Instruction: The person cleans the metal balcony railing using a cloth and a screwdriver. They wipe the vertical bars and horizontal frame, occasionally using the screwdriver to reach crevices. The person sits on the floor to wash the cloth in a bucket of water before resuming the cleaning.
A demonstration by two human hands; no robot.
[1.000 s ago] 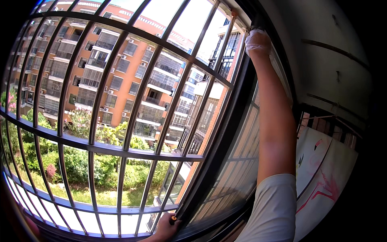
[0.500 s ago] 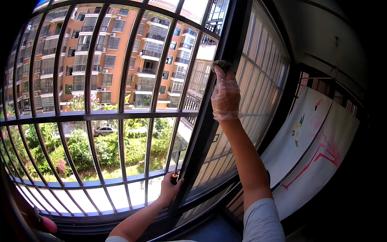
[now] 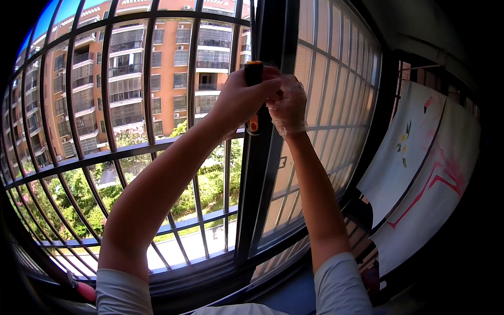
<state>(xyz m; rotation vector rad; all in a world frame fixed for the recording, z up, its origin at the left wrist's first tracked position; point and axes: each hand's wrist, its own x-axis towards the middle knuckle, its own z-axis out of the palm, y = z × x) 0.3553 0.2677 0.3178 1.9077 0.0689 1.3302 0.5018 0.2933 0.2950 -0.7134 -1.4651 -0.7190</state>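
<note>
Daylight glares through window bars (image 3: 148, 79); edges bend; dim lower right seemingly underexposed.

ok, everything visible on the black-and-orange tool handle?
The black-and-orange, plastic-looking tool handle stands roughly upright before the dark window frame, mostly black, with orange at its top and lower end. The left hand grips it, hiding its middle. The right hand, in a clear plastic glove, is close; contact is unclear.

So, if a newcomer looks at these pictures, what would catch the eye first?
Probably the hands at upper centre: the left hand grips a black-and-orange tool, and the right hand beside it wears a clear glove. Next, the sunlit orange building outside, behind the bars at left. Then the flamingo cloth hanging at right.
</note>
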